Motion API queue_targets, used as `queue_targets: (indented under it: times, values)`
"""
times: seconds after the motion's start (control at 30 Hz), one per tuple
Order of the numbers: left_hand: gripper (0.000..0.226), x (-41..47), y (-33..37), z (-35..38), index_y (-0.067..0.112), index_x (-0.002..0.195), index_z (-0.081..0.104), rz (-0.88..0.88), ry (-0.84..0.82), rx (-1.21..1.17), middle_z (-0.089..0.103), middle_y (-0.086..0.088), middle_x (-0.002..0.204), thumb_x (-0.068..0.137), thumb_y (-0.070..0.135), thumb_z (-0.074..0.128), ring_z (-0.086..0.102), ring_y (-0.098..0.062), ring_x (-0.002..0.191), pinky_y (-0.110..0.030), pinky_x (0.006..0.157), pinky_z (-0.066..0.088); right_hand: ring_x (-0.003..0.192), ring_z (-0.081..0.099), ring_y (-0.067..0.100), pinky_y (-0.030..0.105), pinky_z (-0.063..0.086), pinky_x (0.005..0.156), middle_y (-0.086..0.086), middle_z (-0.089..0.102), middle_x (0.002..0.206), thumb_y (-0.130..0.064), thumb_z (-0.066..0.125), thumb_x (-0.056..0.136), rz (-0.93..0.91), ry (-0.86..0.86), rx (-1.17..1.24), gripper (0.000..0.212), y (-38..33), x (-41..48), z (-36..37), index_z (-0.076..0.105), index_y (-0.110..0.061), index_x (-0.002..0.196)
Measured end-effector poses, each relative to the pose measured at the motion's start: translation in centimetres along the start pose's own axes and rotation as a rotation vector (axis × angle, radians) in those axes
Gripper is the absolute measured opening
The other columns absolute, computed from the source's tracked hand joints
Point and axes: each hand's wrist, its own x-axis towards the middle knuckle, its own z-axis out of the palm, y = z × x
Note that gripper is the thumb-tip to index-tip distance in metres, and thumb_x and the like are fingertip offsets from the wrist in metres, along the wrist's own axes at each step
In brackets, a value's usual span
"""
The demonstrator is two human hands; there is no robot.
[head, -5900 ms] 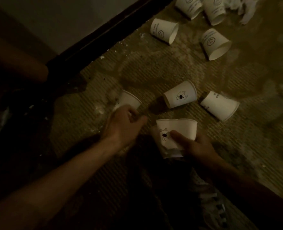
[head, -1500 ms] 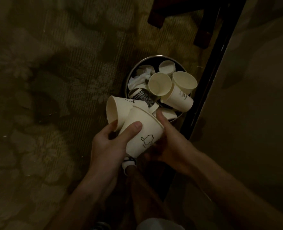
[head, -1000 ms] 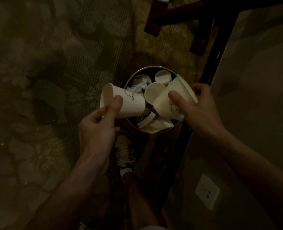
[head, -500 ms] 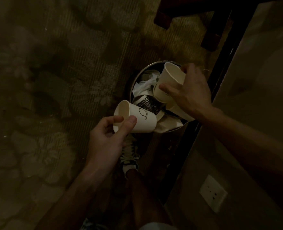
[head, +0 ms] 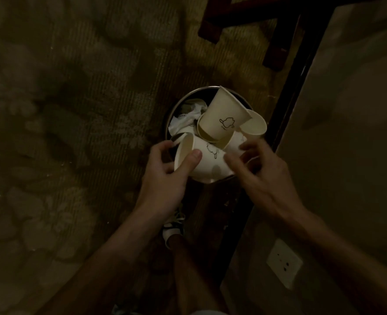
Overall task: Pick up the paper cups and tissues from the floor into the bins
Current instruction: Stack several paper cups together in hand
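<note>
Left hand pinches a cup by its rim over the heaped bin at the floor's edge, right hand loosely spread beside it; the drop likely needs a stable gap.

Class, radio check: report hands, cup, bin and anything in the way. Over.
Left hand grips paper cup at bin rim. Right hand open beside it. Piled cups and tissue crowd the bin.

Left hand grips a paper cup over the full bin.
</note>
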Motion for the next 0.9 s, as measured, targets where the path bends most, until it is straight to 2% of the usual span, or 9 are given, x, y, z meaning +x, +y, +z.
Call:
queue_targets:
  times: [0.07, 0.13, 0.27, 0.47, 0.63, 0.73, 0.8, 0.87, 0.9]
  values:
    - [0.064, 0.5, 0.0, 1.1, 0.045, 0.126, 0.046, -0.006, -0.059, 0.041, 0.064, 0.015, 0.095, 0.069, 0.070, 0.063, 0.069, -0.002, 0.083, -0.027, 0.070, 0.057, 0.086, 0.063, -0.005, 0.015, 0.055, 0.059, -0.013, 0.060, 0.104, -0.064, 0.061, 0.077, 0.011, -0.093, 0.090, 0.044, 0.6, -1.1, 0.4, 0.045, -0.041, 0.112]
    - [0.053, 1.0, -0.4, 2.2, 0.044, 0.123, 0.049, 0.016, -0.110, 0.136, 0.063, 0.013, 0.103, 0.079, 0.070, 0.059, 0.067, -0.009, 0.093, -0.036, 0.080, 0.057, 0.084, 0.063, -0.007, 0.012, 0.053, 0.058, -0.015, 0.061, 0.098, -0.048, 0.067, 0.082, 0.026, -0.058, 0.097, 0.039, 1.6, -1.6, 0.6, 0.044, -0.038, 0.111]
    - [0.060, 1.8, -0.5, 2.8, 0.039, 0.130, 0.051, 0.145, -0.124, 0.384, 0.059, 0.014, 0.102, 0.083, 0.076, 0.046, 0.059, 0.000, 0.088, -0.020, 0.066, 0.047, 0.081, 0.062, -0.010, 0.014, 0.053, 0.057, -0.016, 0.061, 0.091, -0.035, 0.068, 0.087, 0.068, 0.029, 0.083, 0.033, 3.2, -1.4, 1.1, 0.048, -0.030, 0.113]
    - [0.069, 2.6, -0.8, 2.6, 0.034, 0.136, 0.046, 0.333, -0.099, 0.740, 0.065, 0.001, 0.121, 0.083, 0.078, 0.041, 0.062, -0.019, 0.103, -0.038, 0.083, 0.052, 0.082, 0.063, -0.005, 0.016, 0.054, 0.062, -0.016, 0.060, 0.096, -0.037, 0.065, 0.089, 0.068, 0.058, 0.094, 0.033, 3.8, 0.1, 1.7, 0.050, -0.029, 0.117]
    - [0.063, 2.9, -1.5, 2.7, 0.032, 0.136, 0.037, 0.400, -0.116, 0.794, 0.064, -0.003, 0.123, 0.087, 0.069, 0.050, 0.064, -0.023, 0.106, -0.045, 0.087, 0.054, 0.081, 0.063, -0.007, 0.013, 0.050, 0.059, -0.023, 0.054, 0.093, -0.042, 0.058, 0.092, 0.038, 0.053, 0.024, 0.041, 4.5, 0.3, 1.8, 0.042, -0.033, 0.129]
    - [0.068, 2.6, -1.3, 1.9, 0.028, 0.138, 0.033, 0.401, -0.062, 0.772, 0.065, -0.005, 0.118, 0.086, 0.068, 0.053, 0.063, -0.024, 0.103, -0.040, 0.082, 0.051, 0.086, 0.062, 0.006, 0.027, 0.052, 0.068, -0.012, 0.058, 0.099, -0.045, 0.057, 0.091, 0.061, 0.149, -0.084, 0.048, 4.7, -0.1, 1.4, 0.038, -0.030, 0.133]
    - [0.053, 2.3, 0.0, 0.8, 0.025, 0.123, 0.043, 0.401, 0.019, 0.716, 0.065, -0.003, 0.108, 0.087, 0.062, 0.057, 0.063, -0.025, 0.096, -0.036, 0.074, 0.047, 0.083, 0.058, 0.009, 0.029, 0.049, 0.066, -0.007, 0.057, 0.098, -0.046, 0.056, 0.087, 0.046, 0.221, -0.174, 0.043, 4.2, -0.7, 0.6, 0.044, -0.027, 0.124]
    - [0.025, 1.3, 1.8, -1.1, 0.026, 0.089, 0.049, 0.454, 0.097, 0.728, 0.061, 0.002, 0.084, 0.091, 0.050, 0.058, 0.061, -0.024, 0.083, -0.032, 0.067, 0.040, 0.077, 0.057, 0.003, 0.023, 0.046, 0.059, -0.013, 0.055, 0.089, -0.042, 0.057, 0.088, -0.005, 0.207, -0.151, 0.024, 2.8, -2.3, 0.0, 0.049, -0.029, 0.106]
    - [0.026, 0.3, 2.8, -2.5, 0.026, 0.076, 0.047, 0.497, 0.117, 0.772, 0.056, 0.005, 0.075, 0.091, 0.045, 0.057, 0.059, -0.024, 0.079, -0.031, 0.065, 0.038, 0.075, 0.058, 0.000, 0.020, 0.045, 0.058, -0.017, 0.055, 0.086, -0.038, 0.058, 0.089, -0.050, 0.167, -0.129, 0.015, 1.8, -3.3, -0.1, 0.051, -0.030, 0.099]
